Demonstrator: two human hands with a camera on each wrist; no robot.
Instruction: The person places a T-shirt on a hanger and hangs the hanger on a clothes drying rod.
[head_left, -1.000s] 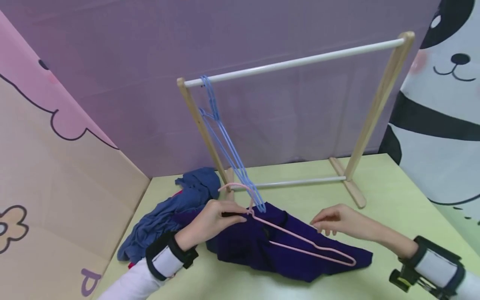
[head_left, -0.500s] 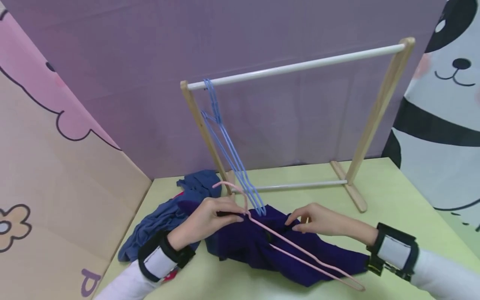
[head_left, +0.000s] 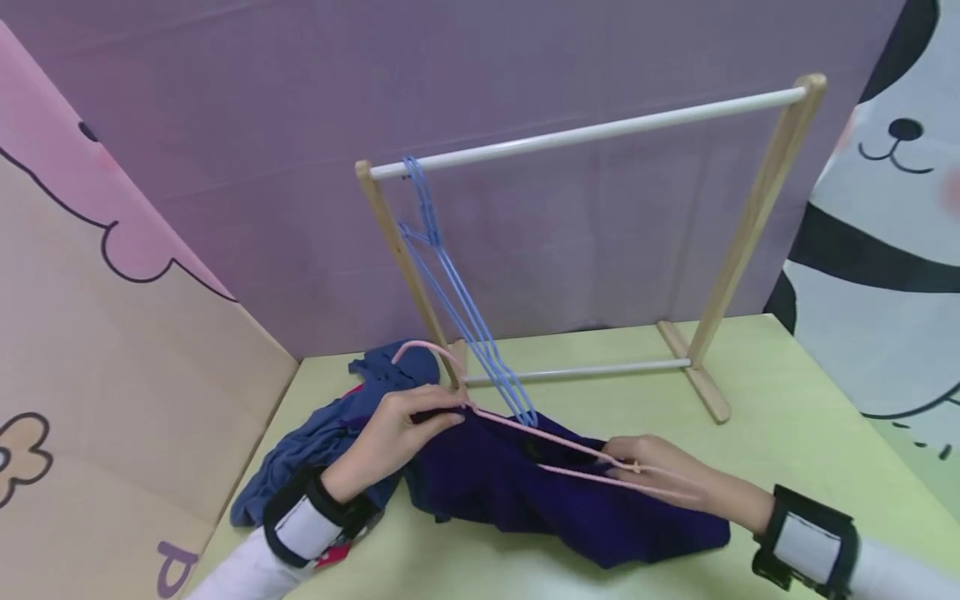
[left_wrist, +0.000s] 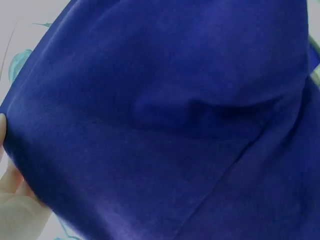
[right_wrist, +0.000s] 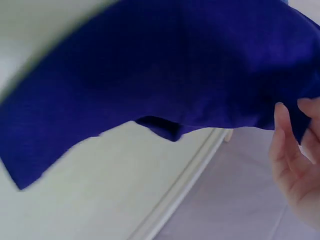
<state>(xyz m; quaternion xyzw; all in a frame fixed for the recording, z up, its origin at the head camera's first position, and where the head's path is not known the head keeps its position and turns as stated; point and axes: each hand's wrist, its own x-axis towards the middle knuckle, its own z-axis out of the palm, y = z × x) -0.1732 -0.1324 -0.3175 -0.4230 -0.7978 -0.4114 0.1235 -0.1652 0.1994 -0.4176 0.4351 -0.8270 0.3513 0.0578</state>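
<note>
A pink clothes hanger [head_left: 555,438] lies partly inside a dark purple garment [head_left: 495,492], its hook standing free at the upper left. Thumb and fingers of my left hand [head_left: 405,433] pinch the garment's top edge together with the hanger's neck. In the left wrist view the cloth [left_wrist: 150,165] hides most of that hand [left_wrist: 20,210]. My right hand [head_left: 667,475] pinches the garment's upper edge on the right, behind the hanger's right end. The right wrist view has its fingers [right_wrist: 281,117] and thumb at the cloth [right_wrist: 175,65].
Behind stands a rack with wooden posts [head_left: 757,217] and a white rail [head_left: 600,132]. Several blue hangers [head_left: 468,312] hang at its left end, reaching down to the garment. A crumpled blue garment [head_left: 322,433] lies on the table [head_left: 780,417] at left, with something red under it.
My right hand came in from the right, reached the cloth near its middle, then slid right along the edge. My left hand shifted slightly left with the hanger.
</note>
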